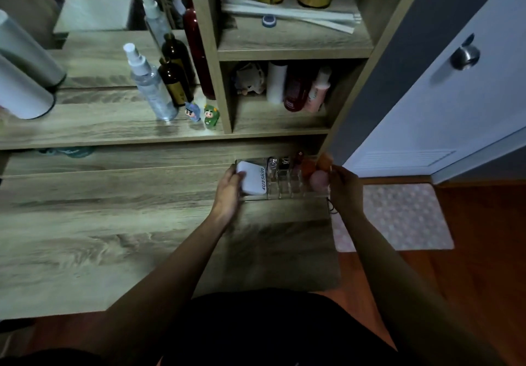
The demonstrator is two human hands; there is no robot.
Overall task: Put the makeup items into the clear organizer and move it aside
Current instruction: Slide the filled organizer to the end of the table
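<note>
Gripping the clear organizer (pixel 284 192) at both short ends: left hand (pixel 227 192) is clamped on the left end, fingers curled beside the white compact (pixel 252 177); right hand (pixel 343 189) is pinched on the right end next to the pink sponge (pixel 318 180). A two-ended hold suits a long, loaded tray, likely to keep it level so nothing tips out. Inside, compact lies flat in the wide left compartment; small upright tubes (pixel 284 165) stand in the narrow middle slots; orange sponges (pixel 316 163) sit at the right with the pink one. Organizer is at the far right of the wooden desk (pixel 113 223), close under the low shelf (pixel 279 129) and near the desk's right edge. Whether it rests on the desk or is lifted slightly, cannot tell. No loose makeup visible on the desk nearby, so filling looks done; moving aside appears to be the step in hand. Risk: right end is near the edge above the floor mat (pixel 398 217).
</note>
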